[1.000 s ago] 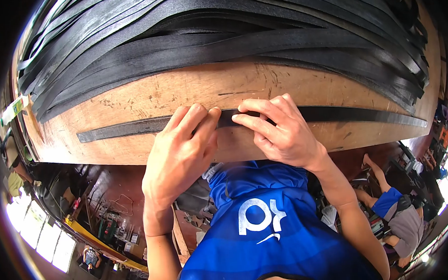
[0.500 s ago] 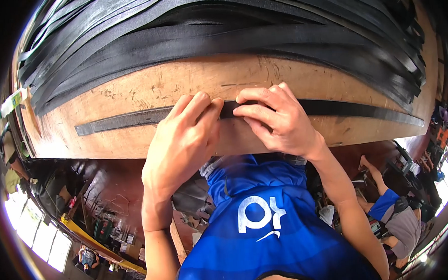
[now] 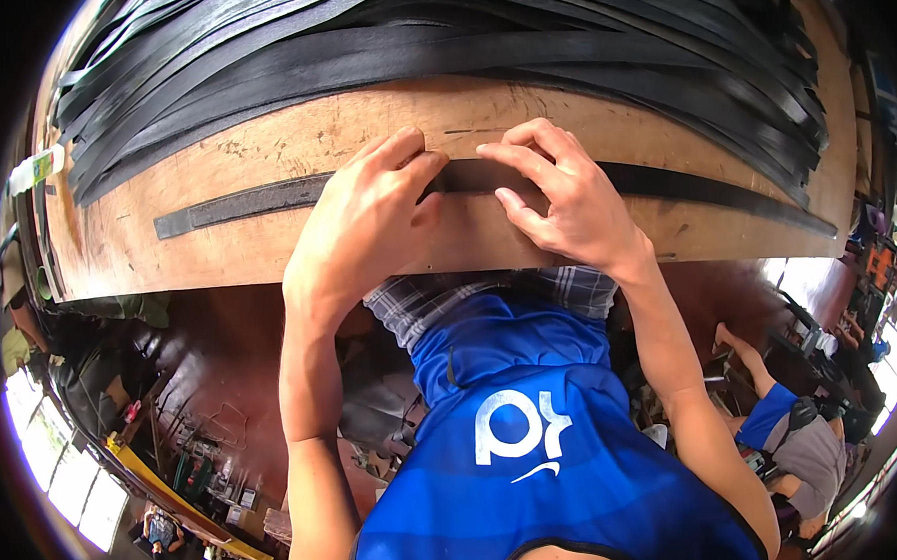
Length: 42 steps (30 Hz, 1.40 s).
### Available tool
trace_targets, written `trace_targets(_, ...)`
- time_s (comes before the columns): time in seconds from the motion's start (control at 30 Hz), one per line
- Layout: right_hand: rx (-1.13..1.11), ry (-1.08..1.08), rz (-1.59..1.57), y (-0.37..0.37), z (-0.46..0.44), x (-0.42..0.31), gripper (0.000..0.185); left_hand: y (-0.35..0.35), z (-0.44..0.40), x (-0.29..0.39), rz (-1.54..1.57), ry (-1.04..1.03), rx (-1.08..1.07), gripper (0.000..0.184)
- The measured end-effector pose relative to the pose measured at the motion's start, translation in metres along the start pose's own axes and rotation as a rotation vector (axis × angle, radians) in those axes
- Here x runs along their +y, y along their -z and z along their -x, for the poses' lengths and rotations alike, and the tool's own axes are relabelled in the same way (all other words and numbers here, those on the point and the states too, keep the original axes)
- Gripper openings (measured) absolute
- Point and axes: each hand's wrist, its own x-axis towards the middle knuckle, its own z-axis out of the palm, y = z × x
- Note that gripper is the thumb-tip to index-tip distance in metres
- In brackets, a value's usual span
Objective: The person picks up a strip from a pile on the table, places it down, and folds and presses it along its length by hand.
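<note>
A long, narrow black strip lies flat across the wooden tabletop, with both ends showing; a line crosses it near its left end. My left hand is over the strip left of its middle, fingers curled and the strip between fingers and thumb; the palm side is hidden. On the other side of the middle is my right hand, its fingers bent and apart from the thumb. Its fingertips are at the strip's far edge, and its thumb is by the near edge. A bare stretch of strip shows between the hands.
Many more black strips are heaped along the far side of the wooden table. A white and green object is at the table's left edge. Other people are at lower right and lower left, amid tools and boxes.
The table and strips sit higher in view. My right thumb and fingers have spread apart, and that hand has moved slightly away from the left. The left hand stays on the strip.
</note>
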Motion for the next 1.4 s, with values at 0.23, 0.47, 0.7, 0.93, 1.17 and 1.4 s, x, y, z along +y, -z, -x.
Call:
trace_targets(0.23, 0.018, -0.024, -0.012, -0.003, -0.002, 0.000, 0.037, 0.007, 0.003, 0.003, 0.083, 0.039, -0.039, 0.042)
trace_targets(0.47, 0.090, 0.033, -0.054, -0.009, 0.001, 0.009, 0.040, 0.014, 0.026, 0.007, -0.263, 0.085, 0.086, 0.048)
trace_targets(0.7, 0.106, 0.034, -0.037, -0.014, 0.001, 0.013, 0.039, 0.016, -0.018, 0.042, 0.224, -0.092, 0.135, 0.046)
trace_targets(0.93, 0.089, -0.045, -0.185, -0.001, 0.012, 0.007, 0.049, 0.042, -0.003, 0.038, 0.139, 0.066, 0.030, 0.060)
trace_targets(1.17, 0.118, 0.087, -0.042, 0.001, 0.017, 0.017, 0.047, 0.047, 0.016, 0.007, 0.085, 0.061, 0.005, 0.045)
trace_targets(1.4, 0.104, -0.020, 0.088, 0.022, 0.027, 0.019, 0.041, 0.035, 0.019, -0.014, 0.120, 0.087, -0.021, 0.041)
